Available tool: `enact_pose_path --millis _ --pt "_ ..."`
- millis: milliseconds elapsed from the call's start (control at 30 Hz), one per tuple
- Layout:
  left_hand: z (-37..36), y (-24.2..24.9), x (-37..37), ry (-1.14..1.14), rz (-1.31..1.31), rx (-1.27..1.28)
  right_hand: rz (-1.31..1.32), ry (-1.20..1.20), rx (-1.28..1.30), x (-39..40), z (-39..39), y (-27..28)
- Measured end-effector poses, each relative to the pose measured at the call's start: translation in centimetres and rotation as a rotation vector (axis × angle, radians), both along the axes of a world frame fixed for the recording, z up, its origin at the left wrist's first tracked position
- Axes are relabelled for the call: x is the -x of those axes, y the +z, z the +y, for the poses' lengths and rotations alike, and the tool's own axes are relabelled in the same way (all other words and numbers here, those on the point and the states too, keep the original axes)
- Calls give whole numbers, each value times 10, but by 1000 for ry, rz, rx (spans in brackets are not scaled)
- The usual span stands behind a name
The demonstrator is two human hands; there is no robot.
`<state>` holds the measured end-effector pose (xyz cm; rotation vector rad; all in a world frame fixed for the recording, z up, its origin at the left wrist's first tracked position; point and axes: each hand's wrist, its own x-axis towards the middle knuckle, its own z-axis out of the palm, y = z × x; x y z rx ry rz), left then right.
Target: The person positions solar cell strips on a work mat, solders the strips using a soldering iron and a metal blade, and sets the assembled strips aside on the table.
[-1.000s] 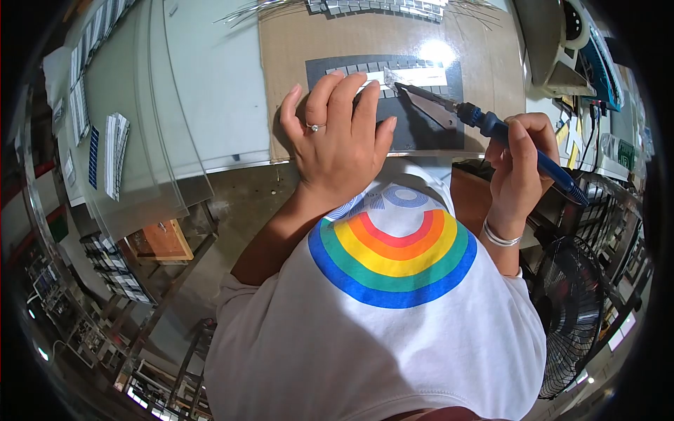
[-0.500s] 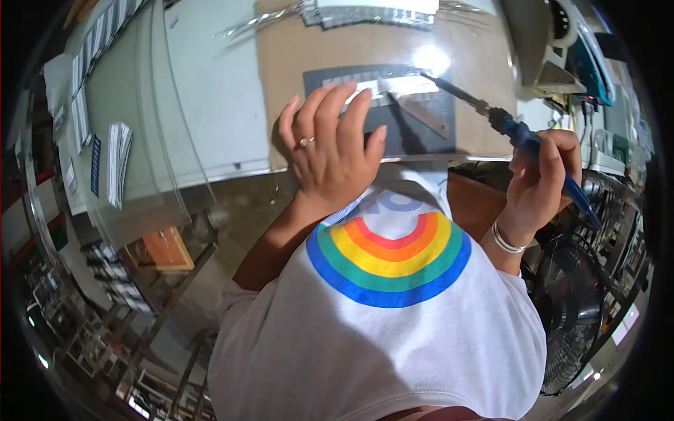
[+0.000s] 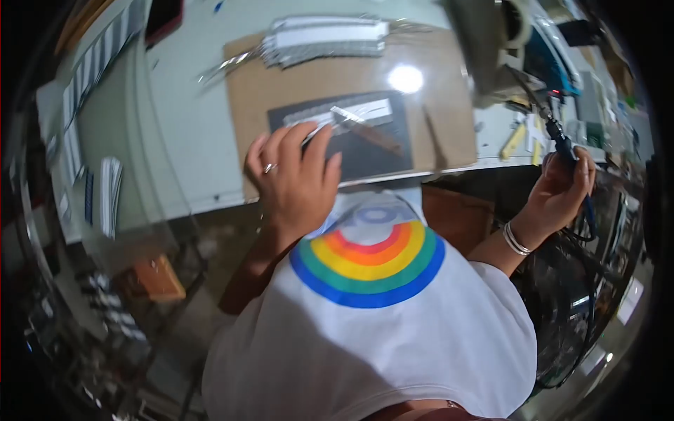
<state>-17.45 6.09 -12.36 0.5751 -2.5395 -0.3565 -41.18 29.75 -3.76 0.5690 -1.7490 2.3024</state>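
Observation:
My right hand grips the dark blue handle of a soldering iron, held off the table's right side with its metal tip pointing up and left. My left hand is spread palm down, its fingers slightly bent, at the left part of a dark mat. Its fingertips touch or hover over the near edge of a white and grey strip; exact contact is hidden. A flat, narrow metal tool lies slantwise across the strip and mat, just right of those fingers.
A brown board lies under the mat. Behind it sits a stack of white strips with wires at both ends. Yellow-handled tools and a machine stand at right; glass sheets and striped strips lie left. A fan stands below.
My right hand has moved the soldering iron right, away from the mat. The view has shifted, and my left hand stays by the strip.

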Motion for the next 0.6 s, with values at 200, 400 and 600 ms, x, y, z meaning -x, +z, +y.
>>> enact_pose_path --millis 200,400,600 --pt "-1 9 0 -41 -134 18 -44 315 -111 -20 -32 -18" --pt "-8 5 -3 -91 -111 74 -45 411 -172 -34 -49 -24" --pt "-10 1 -8 -88 -84 69 -89 417 -180 -36 -53 -26"
